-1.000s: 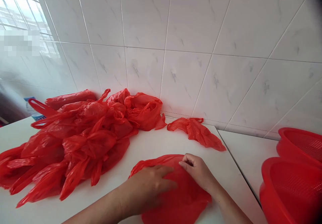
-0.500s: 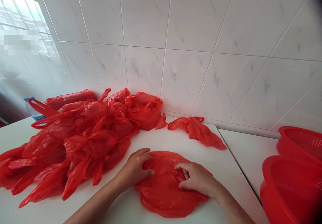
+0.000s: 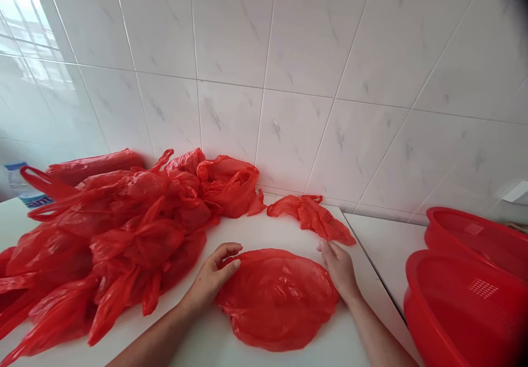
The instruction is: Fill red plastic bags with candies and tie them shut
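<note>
A red plastic bag (image 3: 276,298) lies spread in a rounded, wrinkled shape on the white table, between my two hands. My left hand (image 3: 216,273) rests at its upper left edge, thumb and fingers apart, the thumb touching the rim of the plastic. At the upper right edge is my right hand (image 3: 340,270), its fingers stretched forward and slightly bent beside the bag, with nothing visible in them. A smaller crumpled red bag (image 3: 313,218) lies just beyond the right fingertips.
To the left spreads a large heap of red plastic bags (image 3: 136,240), with a rolled red bundle (image 3: 94,166) behind it. A plastic bottle (image 3: 28,188) stands at the far left. Two red plastic baskets (image 3: 433,312) sit on the right. A tiled wall (image 3: 231,114) borders the table.
My right hand has moved from the middle of the bag to its right edge. My left hand has drawn slightly back to the left edge. The view has turned a little right.
</note>
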`<state>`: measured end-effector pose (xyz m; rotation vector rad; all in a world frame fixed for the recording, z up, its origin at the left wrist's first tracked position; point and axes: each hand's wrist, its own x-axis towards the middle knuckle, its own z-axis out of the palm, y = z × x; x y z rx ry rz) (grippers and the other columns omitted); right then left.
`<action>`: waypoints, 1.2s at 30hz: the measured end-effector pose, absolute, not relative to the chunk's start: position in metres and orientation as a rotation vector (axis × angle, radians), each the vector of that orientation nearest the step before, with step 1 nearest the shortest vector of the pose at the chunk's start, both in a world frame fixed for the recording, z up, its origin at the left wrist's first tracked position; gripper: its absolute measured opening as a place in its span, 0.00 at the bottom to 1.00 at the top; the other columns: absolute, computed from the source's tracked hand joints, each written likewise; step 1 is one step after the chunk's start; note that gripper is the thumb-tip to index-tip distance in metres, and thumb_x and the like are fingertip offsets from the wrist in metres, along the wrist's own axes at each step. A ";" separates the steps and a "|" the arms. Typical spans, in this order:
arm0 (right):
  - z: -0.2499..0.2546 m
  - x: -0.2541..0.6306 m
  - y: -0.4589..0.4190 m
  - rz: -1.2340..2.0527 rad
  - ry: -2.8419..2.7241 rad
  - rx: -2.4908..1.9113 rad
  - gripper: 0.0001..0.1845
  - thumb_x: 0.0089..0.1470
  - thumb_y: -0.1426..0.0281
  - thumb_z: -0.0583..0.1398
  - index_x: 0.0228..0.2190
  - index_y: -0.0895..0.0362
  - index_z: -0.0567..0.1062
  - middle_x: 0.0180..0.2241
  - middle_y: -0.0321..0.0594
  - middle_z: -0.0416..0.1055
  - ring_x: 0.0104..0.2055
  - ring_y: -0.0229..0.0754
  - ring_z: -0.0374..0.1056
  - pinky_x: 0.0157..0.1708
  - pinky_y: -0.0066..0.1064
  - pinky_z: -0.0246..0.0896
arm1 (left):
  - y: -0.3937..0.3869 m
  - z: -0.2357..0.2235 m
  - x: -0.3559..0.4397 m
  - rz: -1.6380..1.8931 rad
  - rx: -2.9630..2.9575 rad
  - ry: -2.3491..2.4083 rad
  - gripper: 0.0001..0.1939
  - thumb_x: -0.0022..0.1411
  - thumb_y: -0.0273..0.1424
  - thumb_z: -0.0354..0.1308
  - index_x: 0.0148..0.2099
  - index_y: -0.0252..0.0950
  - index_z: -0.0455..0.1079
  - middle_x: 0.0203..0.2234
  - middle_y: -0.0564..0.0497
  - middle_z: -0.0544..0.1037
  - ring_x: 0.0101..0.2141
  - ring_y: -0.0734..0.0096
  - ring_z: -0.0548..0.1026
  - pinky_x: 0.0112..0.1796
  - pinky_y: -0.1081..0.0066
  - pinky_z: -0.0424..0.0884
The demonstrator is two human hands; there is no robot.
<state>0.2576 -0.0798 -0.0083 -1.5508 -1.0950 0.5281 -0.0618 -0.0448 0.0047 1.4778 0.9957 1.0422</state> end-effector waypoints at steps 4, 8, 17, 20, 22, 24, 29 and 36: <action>-0.014 0.266 -0.079 0.476 -0.985 -1.597 0.27 0.52 0.45 0.53 0.29 0.58 0.72 0.20 0.32 0.59 0.21 0.36 0.53 0.20 0.28 0.50 | -0.043 0.003 -0.062 1.088 1.314 0.961 0.18 0.54 0.45 0.60 0.42 0.38 0.73 0.42 0.48 0.74 0.42 0.61 0.72 0.43 0.67 0.68; -0.014 0.268 -0.080 0.472 -0.929 -1.590 0.29 0.53 0.44 0.52 0.30 0.59 0.72 0.21 0.33 0.61 0.21 0.36 0.56 0.21 0.28 0.54 | -0.038 -0.001 -0.062 1.128 1.265 0.927 0.18 0.53 0.45 0.61 0.40 0.37 0.73 0.34 0.50 0.74 0.35 0.66 0.72 0.37 0.70 0.68; -0.018 0.272 -0.076 0.543 -0.867 -1.547 0.31 0.48 0.42 0.55 0.30 0.59 0.73 0.21 0.34 0.64 0.21 0.36 0.58 0.20 0.28 0.55 | -0.035 -0.004 -0.062 1.136 1.252 0.915 0.17 0.52 0.44 0.62 0.38 0.36 0.72 0.32 0.51 0.74 0.32 0.68 0.72 0.34 0.72 0.67; -0.020 0.275 -0.071 0.583 -0.858 -1.531 0.32 0.46 0.41 0.56 0.31 0.59 0.73 0.20 0.34 0.64 0.21 0.36 0.59 0.19 0.27 0.55 | -0.036 -0.001 -0.062 1.145 1.251 0.916 0.17 0.52 0.44 0.62 0.37 0.36 0.72 0.34 0.50 0.74 0.34 0.67 0.72 0.35 0.72 0.67; -0.022 0.277 -0.069 0.612 -0.852 -1.523 0.32 0.45 0.41 0.56 0.31 0.59 0.73 0.20 0.33 0.63 0.20 0.35 0.58 0.19 0.27 0.54 | -0.037 0.000 -0.062 1.141 1.251 0.919 0.17 0.52 0.44 0.62 0.37 0.36 0.72 0.34 0.49 0.74 0.33 0.67 0.72 0.35 0.72 0.67; -0.023 0.278 -0.067 0.638 -0.848 -1.519 0.32 0.45 0.41 0.57 0.31 0.59 0.73 0.20 0.33 0.63 0.20 0.35 0.58 0.18 0.27 0.54 | -0.037 -0.001 -0.061 1.130 1.251 0.924 0.17 0.53 0.44 0.62 0.36 0.35 0.71 0.34 0.49 0.74 0.33 0.68 0.72 0.34 0.72 0.67; -0.022 0.278 -0.067 0.655 -0.854 -1.530 0.32 0.46 0.41 0.57 0.31 0.59 0.73 0.21 0.34 0.64 0.20 0.35 0.59 0.19 0.27 0.55 | -0.032 -0.002 -0.058 1.111 1.251 0.934 0.17 0.53 0.44 0.62 0.35 0.36 0.71 0.31 0.51 0.74 0.31 0.69 0.71 0.33 0.73 0.67; -0.018 0.276 -0.068 0.650 -0.901 -1.548 0.29 0.49 0.43 0.56 0.30 0.59 0.72 0.21 0.34 0.63 0.20 0.35 0.58 0.18 0.26 0.54 | -0.024 0.000 -0.051 1.121 1.243 0.948 0.15 0.52 0.43 0.61 0.33 0.37 0.72 0.30 0.52 0.74 0.30 0.71 0.71 0.32 0.74 0.66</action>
